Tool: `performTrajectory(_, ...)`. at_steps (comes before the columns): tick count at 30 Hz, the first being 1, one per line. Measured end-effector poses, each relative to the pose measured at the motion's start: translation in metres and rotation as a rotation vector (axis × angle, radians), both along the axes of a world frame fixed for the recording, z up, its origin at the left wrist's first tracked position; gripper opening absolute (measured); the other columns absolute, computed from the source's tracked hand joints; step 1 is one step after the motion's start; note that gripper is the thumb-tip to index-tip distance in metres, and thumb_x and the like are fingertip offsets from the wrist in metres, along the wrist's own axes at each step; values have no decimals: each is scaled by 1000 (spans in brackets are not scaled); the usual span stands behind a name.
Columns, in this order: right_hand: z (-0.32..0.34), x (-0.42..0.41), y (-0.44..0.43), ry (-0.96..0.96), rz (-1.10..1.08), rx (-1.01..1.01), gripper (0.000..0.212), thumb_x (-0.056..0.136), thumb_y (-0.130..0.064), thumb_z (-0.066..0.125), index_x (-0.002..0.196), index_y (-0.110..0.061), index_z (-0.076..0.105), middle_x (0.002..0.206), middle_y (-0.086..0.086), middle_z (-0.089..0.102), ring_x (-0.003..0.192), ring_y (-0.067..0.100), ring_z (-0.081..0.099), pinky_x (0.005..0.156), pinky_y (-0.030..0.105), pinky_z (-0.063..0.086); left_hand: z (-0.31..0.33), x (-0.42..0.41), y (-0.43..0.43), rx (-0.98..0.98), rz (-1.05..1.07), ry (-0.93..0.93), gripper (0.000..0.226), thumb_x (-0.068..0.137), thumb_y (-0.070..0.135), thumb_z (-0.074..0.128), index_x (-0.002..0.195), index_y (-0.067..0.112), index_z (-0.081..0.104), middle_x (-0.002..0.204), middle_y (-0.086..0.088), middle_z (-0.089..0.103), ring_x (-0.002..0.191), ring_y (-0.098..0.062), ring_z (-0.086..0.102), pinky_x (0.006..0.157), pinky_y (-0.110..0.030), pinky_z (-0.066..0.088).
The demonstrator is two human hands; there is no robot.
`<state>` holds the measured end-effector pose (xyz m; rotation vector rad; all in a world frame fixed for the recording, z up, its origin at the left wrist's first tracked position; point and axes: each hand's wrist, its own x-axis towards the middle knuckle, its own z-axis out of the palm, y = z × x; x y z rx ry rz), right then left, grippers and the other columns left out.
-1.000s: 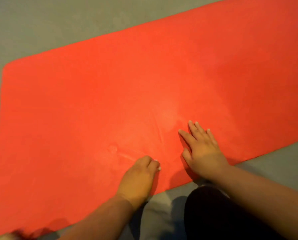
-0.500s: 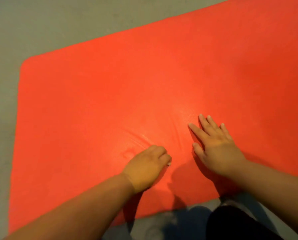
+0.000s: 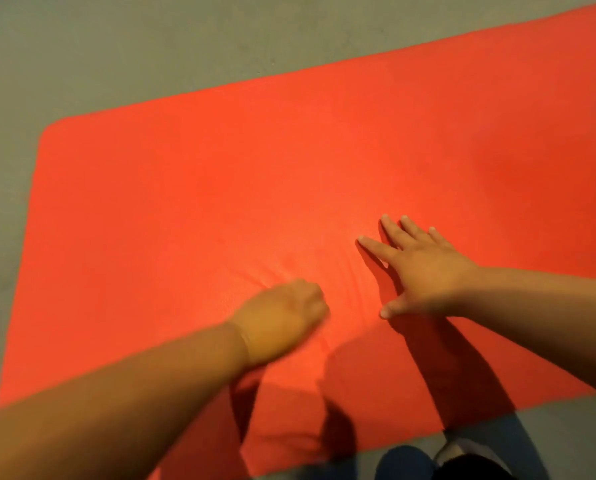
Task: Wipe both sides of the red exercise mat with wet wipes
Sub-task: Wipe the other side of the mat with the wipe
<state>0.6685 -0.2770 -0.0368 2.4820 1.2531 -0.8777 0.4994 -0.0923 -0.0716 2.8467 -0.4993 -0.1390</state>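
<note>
The red exercise mat (image 3: 185,185) lies flat on the floor and fills most of the view, with its left end and rounded corners showing. My left hand (image 3: 282,317) is curled into a fist, knuckles down, and presses on the mat near its front middle. The wet wipe is hidden under this hand. The mat creases in ridges around the fist. My right hand (image 3: 421,268) lies flat on the mat just to the right, fingers spread and straight, holding nothing.
Grey floor (image 3: 116,46) surrounds the mat on the far side, the left and along the near edge. My knee in dark clothing (image 3: 462,465) sits at the bottom right, just off the mat's near edge.
Both hands have slid farther onto the mat, away from its near edge. The view has shifted so the mat's left end sits more to the right, and the creases have followed the left fist.
</note>
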Motion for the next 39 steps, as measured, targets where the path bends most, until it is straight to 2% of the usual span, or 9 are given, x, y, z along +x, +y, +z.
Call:
performTrajectory(6, 10, 33, 40, -16, 5, -58, 127, 59, -65, 75, 147, -39, -13, 157, 7, -18, 145, 34, -9, 115, 54, 9, 3, 51, 102, -53, 1103, 17, 15, 93, 10, 57, 98, 1, 67, 105, -23, 59, 101, -40, 55, 84, -41, 39)
performTrajectory(8, 8, 43, 52, -24, 13, -100, 130, 59, -60, 78, 147, -40, -16, 156, 8, -22, 145, 34, -11, 114, 55, 8, -1, 43, 56, -132, 985, -22, 10, 86, 6, 59, 88, 5, 68, 95, -19, 61, 91, -38, 58, 79, -41, 44)
performTrajectory(12, 4, 54, 53, 15, -33, -95, 134, 56, -58, 81, 145, -41, -18, 155, 5, -26, 144, 33, -14, 114, 55, 7, -3, 12, -10, -190, 136, 50, 8, 78, 15, 61, 83, 18, 67, 84, -1, 62, 76, -22, 62, 63, -30, 52)
performTrajectory(14, 1, 54, 50, 26, -44, -52, 133, 57, -58, 80, 146, -41, -17, 155, 5, -25, 145, 31, -14, 114, 54, 6, -4, 31, 17, -143, -1, 20, 15, 87, 23, 53, 86, 20, 67, 87, 1, 63, 79, -21, 62, 63, -28, 52)
performTrajectory(21, 5, 69, 54, 127, -227, 199, 109, 75, -46, 73, 147, -44, -8, 158, 1, -16, 146, 22, -12, 113, 60, 3, -6, 111, 100, -143, 946, -78, 14, 90, 12, 59, 93, 5, 71, 97, -17, 60, 95, -37, 57, 79, -38, 42)
performTrajectory(28, -10, 72, 55, 85, -140, 75, 132, 47, -75, 72, 144, -47, -12, 156, 4, -25, 143, 27, -21, 112, 60, -3, -1, 48, 18, -340, -103, 128, 13, 90, 17, 56, 87, 15, 69, 86, -4, 61, 80, -25, 59, 70, -32, 47)
performTrajectory(30, -11, 70, 55, 87, -132, 68, 129, 49, -77, 70, 144, -48, -12, 155, 4, -27, 142, 28, -23, 112, 59, -5, -4, 84, 48, -251, -26, 57, 12, 88, 17, 58, 89, 15, 70, 89, -5, 62, 84, -27, 60, 73, -33, 47)
performTrajectory(35, -13, 77, 53, 63, -144, 93, 118, 57, -77, 65, 142, -52, -12, 154, -1, -29, 141, 24, -26, 113, 58, -7, -3, 159, 116, -143, 735, -93, 13, 87, 9, 62, 93, 6, 73, 95, -16, 62, 94, -35, 58, 79, -34, 39)
performTrajectory(39, -12, 81, 62, 23, -167, 93, 116, 59, -75, 66, 143, -52, -11, 154, -1, -28, 142, 26, -24, 113, 57, -5, -1, 103, 42, -215, 308, 2, 16, 88, 11, 53, 87, 9, 69, 89, -12, 61, 84, -33, 59, 71, -37, 48)
